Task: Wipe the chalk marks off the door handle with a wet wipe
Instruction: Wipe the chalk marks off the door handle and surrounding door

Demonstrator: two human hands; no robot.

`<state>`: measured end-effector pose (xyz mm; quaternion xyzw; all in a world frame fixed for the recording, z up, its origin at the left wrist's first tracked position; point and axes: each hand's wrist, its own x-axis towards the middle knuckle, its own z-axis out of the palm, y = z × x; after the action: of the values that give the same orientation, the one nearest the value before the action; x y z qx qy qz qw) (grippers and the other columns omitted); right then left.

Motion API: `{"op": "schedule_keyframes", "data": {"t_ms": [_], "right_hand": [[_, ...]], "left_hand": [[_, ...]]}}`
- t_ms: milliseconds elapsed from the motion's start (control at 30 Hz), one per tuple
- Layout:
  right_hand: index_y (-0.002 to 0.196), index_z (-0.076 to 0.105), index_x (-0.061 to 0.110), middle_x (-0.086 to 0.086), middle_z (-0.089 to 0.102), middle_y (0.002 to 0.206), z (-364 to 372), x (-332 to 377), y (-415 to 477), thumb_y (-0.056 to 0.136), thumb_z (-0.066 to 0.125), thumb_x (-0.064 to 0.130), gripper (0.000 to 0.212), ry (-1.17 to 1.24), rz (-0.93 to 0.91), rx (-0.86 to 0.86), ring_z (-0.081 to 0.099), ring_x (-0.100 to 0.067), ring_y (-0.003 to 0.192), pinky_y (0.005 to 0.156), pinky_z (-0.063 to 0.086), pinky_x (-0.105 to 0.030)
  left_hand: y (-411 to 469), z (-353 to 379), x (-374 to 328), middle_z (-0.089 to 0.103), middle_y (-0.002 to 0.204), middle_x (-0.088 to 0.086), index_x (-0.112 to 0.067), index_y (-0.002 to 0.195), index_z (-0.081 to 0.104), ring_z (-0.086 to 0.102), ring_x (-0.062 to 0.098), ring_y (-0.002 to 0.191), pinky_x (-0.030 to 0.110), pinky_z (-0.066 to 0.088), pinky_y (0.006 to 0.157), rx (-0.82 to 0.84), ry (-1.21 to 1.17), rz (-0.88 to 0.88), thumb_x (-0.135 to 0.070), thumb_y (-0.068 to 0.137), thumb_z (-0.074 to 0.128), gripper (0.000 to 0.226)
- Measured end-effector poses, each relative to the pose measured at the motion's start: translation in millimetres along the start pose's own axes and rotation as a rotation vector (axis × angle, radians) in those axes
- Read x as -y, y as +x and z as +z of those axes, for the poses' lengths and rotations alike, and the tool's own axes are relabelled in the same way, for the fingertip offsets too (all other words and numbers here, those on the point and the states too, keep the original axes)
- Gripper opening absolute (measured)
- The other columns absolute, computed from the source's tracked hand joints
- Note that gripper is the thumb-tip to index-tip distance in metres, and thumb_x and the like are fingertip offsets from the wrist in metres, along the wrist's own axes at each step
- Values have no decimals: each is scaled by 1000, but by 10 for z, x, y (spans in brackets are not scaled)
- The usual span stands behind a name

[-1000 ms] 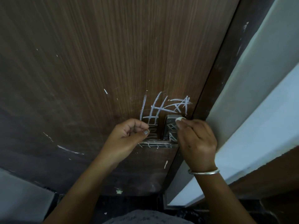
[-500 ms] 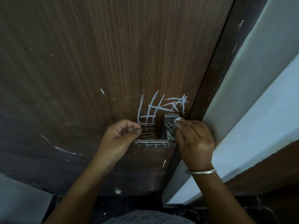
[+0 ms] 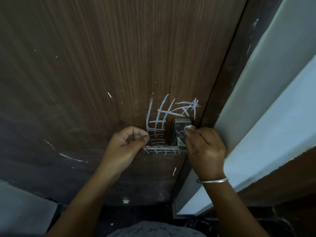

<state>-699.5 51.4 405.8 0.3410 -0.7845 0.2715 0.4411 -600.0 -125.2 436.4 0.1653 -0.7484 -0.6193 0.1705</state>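
- Door handle (image 3: 178,127): a metal backplate with a lever (image 3: 162,150) running left from its lower end, mounted near the closing edge of the brown door (image 3: 102,65); chalk marks (image 3: 179,142) cross the plate and fleck the lever
- Right hand (image 3: 205,146) sits just right of the handle, its grip pinched narrow round a small white piece (image 3: 188,127) that pokes out at the plate's upper right; too little shows to tell wipe from chalk
- Left hand (image 3: 123,146) is just left of the lever's free end, its grip curled into a loose fist with the thumb on the forefinger; nothing shows inside it
- Step in hand, as I judge it: working the plate, with little cleaned so far
- To do it well, press the wet face flat and drag it down the plate in overlapping strokes; dabbing will likely only smear the chalk
- Screw heads and the corner where lever meets plate likely trap chalk, so push a folded edge in there
- Lever comes after: wrap the wipe round it and pull from the plate toward the free end, covering top, front and underside
- Left hand could steady the lever's free end so it does not dip under pressure
- Turn to a clean face once the wipe greys
- More scribbles (image 3: 164,113) sit on the door above and left of the handle; the task names only the handle, so keep off them to avoid dragging chalk back
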Motion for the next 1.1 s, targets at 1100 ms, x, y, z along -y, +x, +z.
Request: {"op": "schedule_keyframes", "data": {"t_ms": [1100], "right_hand": [[75,72,0,-13,66,72,32,195,113,83,59,6,17,31,-64,125,63,-28,65,59,50,-27]], "left_hand": [[-57,-21,90,66,66,-13,-21,89,66,59,-1,66,9,46,59,4,-76,-44,-8,82,64,16]]}}
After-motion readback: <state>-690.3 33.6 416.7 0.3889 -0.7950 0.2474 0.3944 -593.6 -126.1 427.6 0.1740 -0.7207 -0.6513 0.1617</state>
